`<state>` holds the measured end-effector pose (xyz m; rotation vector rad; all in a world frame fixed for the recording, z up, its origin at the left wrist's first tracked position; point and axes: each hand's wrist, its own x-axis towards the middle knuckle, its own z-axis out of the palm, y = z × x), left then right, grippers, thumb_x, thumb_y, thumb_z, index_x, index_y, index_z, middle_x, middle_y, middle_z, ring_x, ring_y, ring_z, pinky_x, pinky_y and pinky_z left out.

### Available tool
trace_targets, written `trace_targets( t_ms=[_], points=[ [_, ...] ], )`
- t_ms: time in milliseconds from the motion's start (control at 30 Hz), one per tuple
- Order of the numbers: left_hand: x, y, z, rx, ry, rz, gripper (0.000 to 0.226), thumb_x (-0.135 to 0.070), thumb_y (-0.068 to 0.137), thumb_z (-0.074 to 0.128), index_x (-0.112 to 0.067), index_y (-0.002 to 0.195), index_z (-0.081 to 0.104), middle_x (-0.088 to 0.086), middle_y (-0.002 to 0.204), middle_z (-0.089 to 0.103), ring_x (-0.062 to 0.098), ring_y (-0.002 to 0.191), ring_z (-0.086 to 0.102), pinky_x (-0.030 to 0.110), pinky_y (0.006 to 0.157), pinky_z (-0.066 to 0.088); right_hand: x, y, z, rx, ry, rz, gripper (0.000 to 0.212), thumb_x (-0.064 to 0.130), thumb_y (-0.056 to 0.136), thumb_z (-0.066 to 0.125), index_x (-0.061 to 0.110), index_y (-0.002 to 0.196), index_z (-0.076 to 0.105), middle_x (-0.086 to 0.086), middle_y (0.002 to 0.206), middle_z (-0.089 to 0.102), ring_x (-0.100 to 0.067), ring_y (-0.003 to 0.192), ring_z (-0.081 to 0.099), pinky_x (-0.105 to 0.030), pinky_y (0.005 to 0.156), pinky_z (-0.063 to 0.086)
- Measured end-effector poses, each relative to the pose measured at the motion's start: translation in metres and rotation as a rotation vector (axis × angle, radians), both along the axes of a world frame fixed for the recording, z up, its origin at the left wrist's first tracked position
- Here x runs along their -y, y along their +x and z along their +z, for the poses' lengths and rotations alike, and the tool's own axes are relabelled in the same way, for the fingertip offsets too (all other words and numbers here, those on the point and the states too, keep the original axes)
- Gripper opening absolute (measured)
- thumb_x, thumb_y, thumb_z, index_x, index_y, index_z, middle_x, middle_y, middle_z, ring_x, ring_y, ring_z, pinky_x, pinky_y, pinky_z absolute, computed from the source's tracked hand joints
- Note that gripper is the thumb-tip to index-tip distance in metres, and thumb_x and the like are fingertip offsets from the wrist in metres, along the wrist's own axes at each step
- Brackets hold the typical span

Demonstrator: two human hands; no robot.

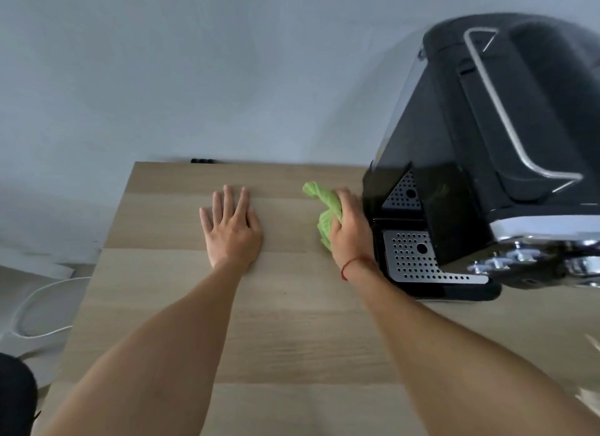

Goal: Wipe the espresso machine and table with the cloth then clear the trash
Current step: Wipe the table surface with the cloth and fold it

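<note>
A black espresso machine [493, 163] with a perforated metal drip tray [412, 257] stands on the right of the light wooden table [279, 322]. My right hand [349, 231] is shut on a crumpled green cloth [324, 208] and presses it on the tabletop right beside the machine's left side. My left hand [230, 228] lies flat on the table, fingers spread, palm down, holding nothing, well left of the cloth.
A grey wall [194, 62] rises behind the table's far edge. A white cable [35, 309] loops on the floor left of the table. Something pale and crumpled [589, 396] shows at the right edge. A dark shape [14, 393] sits at the lower left corner.
</note>
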<state>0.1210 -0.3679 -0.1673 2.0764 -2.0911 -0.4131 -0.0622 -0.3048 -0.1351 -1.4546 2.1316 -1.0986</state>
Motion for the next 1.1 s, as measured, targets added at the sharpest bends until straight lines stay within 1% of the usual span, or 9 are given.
trace_targets(
  t_ms=[67, 133, 300, 467, 567, 733, 867, 967, 1100],
  points=[
    [0.001, -0.001, -0.001, -0.001, -0.012, 0.000, 0.052, -0.039, 0.100, 0.023, -0.035, 0.151, 0.019, -0.003, 0.162, 0.007, 0.017, 0.150, -0.001, 0.044, 0.121, -0.004, 0.032, -0.014, 0.010, 0.047, -0.026, -0.052, 0.035, 0.000, 0.090, 0.044, 0.017, 0.120, 0.051, -0.010, 0.124, 0.055, -0.026, 0.111, 0.055, -0.014, 0.093, 0.043],
    [0.001, 0.000, -0.002, -0.003, -0.028, -0.001, 0.052, -0.039, 0.100, 0.024, -0.034, 0.151, 0.020, -0.003, 0.162, 0.008, 0.017, 0.150, -0.001, 0.043, 0.121, -0.004, 0.053, -0.015, 0.004, -0.013, 0.110, -0.035, 0.038, 0.010, 0.096, 0.043, 0.017, 0.133, 0.046, -0.009, 0.146, 0.041, -0.027, 0.138, 0.034, -0.031, 0.116, 0.028],
    [0.005, -0.001, -0.010, -0.020, -0.101, 0.004, 0.051, -0.037, 0.100, 0.026, -0.033, 0.151, 0.024, -0.002, 0.162, 0.012, 0.017, 0.150, 0.003, 0.043, 0.121, -0.003, 0.057, 0.004, -0.035, -0.470, 0.341, 0.187, 0.049, 0.039, 0.099, 0.035, 0.033, 0.146, 0.029, 0.008, 0.160, 0.015, -0.020, 0.149, 0.005, -0.040, 0.121, -0.001],
    [-0.003, 0.002, -0.008, -0.074, -0.081, -0.067, 0.052, -0.026, 0.101, 0.029, -0.024, 0.152, 0.024, 0.002, 0.161, 0.015, 0.018, 0.150, 0.007, 0.038, 0.122, 0.002, 0.004, 0.022, -0.037, -0.387, 0.232, 0.395, 0.049, 0.025, 0.095, 0.044, 0.031, 0.143, 0.037, 0.009, 0.156, 0.026, -0.019, 0.148, 0.013, -0.039, 0.122, 0.003],
    [-0.020, -0.007, 0.012, -0.383, 0.057, -0.079, 0.064, -0.007, 0.095, 0.033, -0.022, 0.154, 0.014, 0.016, 0.154, 0.031, 0.030, 0.142, 0.029, 0.042, 0.117, 0.022, -0.027, 0.026, -0.027, -0.295, 0.246, 0.464, 0.051, 0.016, 0.093, 0.045, 0.026, 0.143, 0.039, 0.006, 0.155, 0.031, -0.019, 0.147, 0.018, -0.038, 0.122, 0.008],
    [-0.030, -0.017, 0.040, -0.531, -0.076, -0.124, 0.083, 0.015, 0.085, 0.034, -0.027, 0.153, 0.014, 0.027, 0.139, 0.047, 0.044, 0.120, 0.051, 0.043, 0.091, 0.047, 0.006, 0.001, 0.002, 0.048, 0.048, 0.045, 0.036, 0.013, 0.091, 0.046, 0.034, 0.120, 0.047, -0.006, 0.109, 0.062, -0.031, 0.099, 0.061, -0.046, 0.086, 0.052],
    [-0.021, 0.010, 0.034, -0.650, -0.108, 0.057, 0.066, -0.004, 0.095, 0.052, -0.029, 0.150, 0.027, 0.021, 0.118, 0.065, 0.029, 0.116, 0.061, 0.039, 0.097, 0.047, 0.050, 0.008, 0.003, 0.014, 0.228, 0.009, 0.036, 0.025, 0.097, 0.041, 0.031, 0.131, 0.044, -0.009, 0.136, 0.049, -0.031, 0.129, 0.043, -0.051, 0.111, 0.030],
    [-0.016, 0.037, 0.024, -0.427, -0.151, 0.165, 0.055, -0.026, 0.094, 0.058, -0.024, 0.146, 0.039, 0.008, 0.145, 0.048, 0.027, 0.130, 0.049, 0.042, 0.108, 0.039, 0.068, 0.040, -0.009, -0.230, 0.493, 0.260, 0.047, 0.038, 0.100, 0.032, 0.032, 0.147, 0.028, 0.002, 0.160, 0.014, -0.025, 0.149, 0.003, -0.049, 0.119, -0.003],
    [-0.020, 0.057, 0.000, -0.068, -0.104, 0.137, 0.046, -0.031, 0.102, 0.033, -0.023, 0.146, 0.038, 0.002, 0.158, 0.025, 0.022, 0.148, 0.015, 0.044, 0.120, 0.008, 0.059, 0.074, -0.023, -0.394, 0.415, 0.505, 0.049, 0.036, 0.099, 0.036, 0.040, 0.147, 0.025, 0.011, 0.160, 0.008, -0.022, 0.149, -0.002, -0.049, 0.119, -0.006]
  ],
)
